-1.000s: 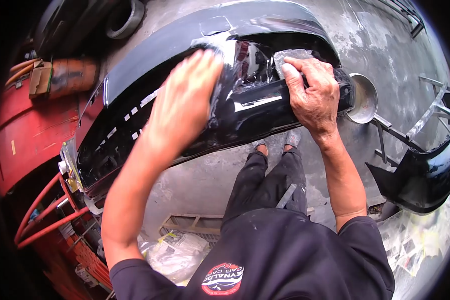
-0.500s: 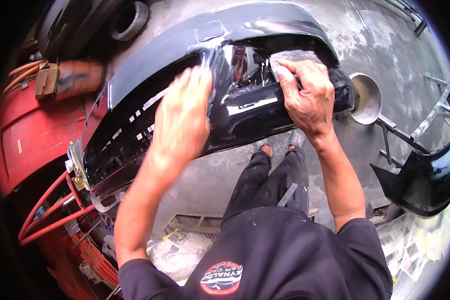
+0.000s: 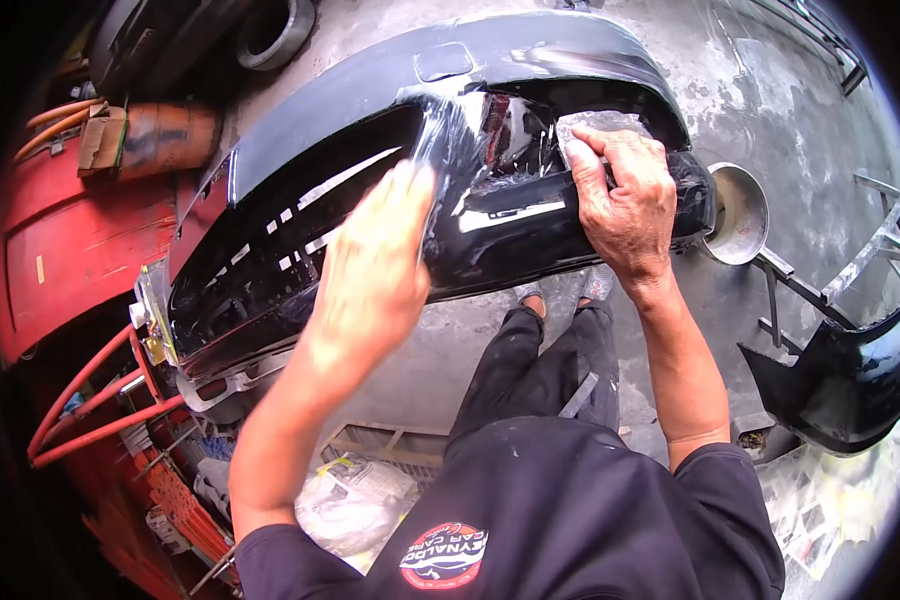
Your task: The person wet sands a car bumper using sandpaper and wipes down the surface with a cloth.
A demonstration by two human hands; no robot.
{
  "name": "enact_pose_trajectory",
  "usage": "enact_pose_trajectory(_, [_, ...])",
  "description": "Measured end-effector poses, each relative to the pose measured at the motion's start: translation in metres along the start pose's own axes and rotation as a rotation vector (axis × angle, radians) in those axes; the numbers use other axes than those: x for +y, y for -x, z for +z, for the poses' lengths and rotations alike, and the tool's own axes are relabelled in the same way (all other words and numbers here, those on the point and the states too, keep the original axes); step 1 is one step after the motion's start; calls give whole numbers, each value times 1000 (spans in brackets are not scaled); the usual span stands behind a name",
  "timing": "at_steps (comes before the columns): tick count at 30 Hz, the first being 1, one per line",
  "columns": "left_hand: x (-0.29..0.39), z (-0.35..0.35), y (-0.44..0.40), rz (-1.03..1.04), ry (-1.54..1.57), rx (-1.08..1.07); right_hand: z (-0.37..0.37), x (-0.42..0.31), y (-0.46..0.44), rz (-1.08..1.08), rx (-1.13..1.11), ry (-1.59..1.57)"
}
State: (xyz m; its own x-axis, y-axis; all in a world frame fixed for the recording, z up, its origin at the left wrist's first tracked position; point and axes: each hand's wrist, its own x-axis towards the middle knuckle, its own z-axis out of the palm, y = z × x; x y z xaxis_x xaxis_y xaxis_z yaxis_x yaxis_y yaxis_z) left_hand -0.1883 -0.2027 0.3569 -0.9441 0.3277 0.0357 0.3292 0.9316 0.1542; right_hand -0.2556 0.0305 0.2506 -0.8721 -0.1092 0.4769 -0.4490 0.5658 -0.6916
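Note:
A car bumper [image 3: 320, 115] with a grey upper face and glossy black lower parts lies across the view in front of me. My left hand [image 3: 375, 265] is on its black middle section, fingers stretched out and laid flat, slightly blurred. Whatever may be under that palm is hidden. A wet, whitish film [image 3: 448, 125] streaks the surface just beyond those fingertips. Over the lower black bar on the right, my right hand [image 3: 628, 195] is closed, thumb on the near side of an opening through which pale grey shows. Some of its fingers are hidden behind the bar.
A round metal container [image 3: 740, 215] stands past the bumper's right end. Farther right are a metal frame [image 3: 865, 245] and another black bumper piece [image 3: 835, 385]. Red car panels [image 3: 90, 250] and a red tubular frame [image 3: 85, 415] are on the left. Plastic-wrapped material [image 3: 360, 500] lies near my left elbow.
The bumper and both hands appear slightly lower and farther right in view. My left hand is a little lower on the black section; my right hand keeps its grip on the bar.

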Motion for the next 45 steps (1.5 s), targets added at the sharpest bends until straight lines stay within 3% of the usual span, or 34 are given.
enact_pose_trajectory(2, [-14, 15, -44, -155, 186, -102, -1, -2, 1, 18, -13, 1])
enact_pose_trajectory(3, [-1, 6, -60, -372, 140, -206, -1, -2, 3, 11, -9, 0])
enact_pose_trajectory(6, [-11, 6, -8, -14, 139, 48, 0, -1, 0, 7, -14, -14])
enact_pose_trajectory(10, [9, -2, 3, -163, 73, -30, -3, -5, -3, -18, -35, 17])
enact_pose_trajectory(12, [-7, 26, -37, -64, 123, 77, -2, -4, -3, 11, -45, 18])
enact_pose_trajectory(14, [2, 33, -63, -175, -65, -52, -2, -5, 0, 39, -56, 35])
enact_pose_trajectory(15, [0, 42, -61, -104, -148, 57, -2, -5, 0, 34, -53, 48])
enact_pose_trajectory(16, [9, 44, -58, -162, -268, 49, -2, -7, 0, 30, -48, 63])
enact_pose_trajectory(18, [35, 39, -44, -224, -72, 238, -8, -8, 6, -70, -96, 110])
enact_pose_trajectory(21, [62, 34, -18, -136, 470, 503, -26, -50, 16, -175, -162, 121])
enact_pose_trajectory(24, [74, 25, 3, -186, 1299, 478, -37, -88, 36, -159, -338, 218])
enact_pose_trajectory(25, [78, 24, 6, -259, 1686, 397, -32, -79, 46, -272, -307, 201])
enact_pose_trajectory(26, [79, 26, 10, -277, 1784, 369, -29, -75, 55, -256, -284, 183])
enact_pose_trajectory(29, [72, 20, 22, -258, 1765, 356, -34, -105, 53, -141, -340, 273])
enact_pose_trajectory(31, [61, 18, 29, -249, 1777, 340, -26, -117, 44, -256, -299, 323])
enact_pose_trajectory(34, [42, 18, 41, -161, 1552, 357, -25, -119, 36, -63, -409, -59])
enact_pose_trajectory(39, [4, 8, 78, -87, 598, 375, -14, -138, 10, 354, -280, -228])
enact_pose_trajectory(42, [-17, 5, 94, -160, 398, 321, -6, -137, -6, 208, -355, -96])
enact_pose_trajectory(45, [-31, 1, 107, -181, 345, 231, 10, -148, -15, -163, -485, 252])
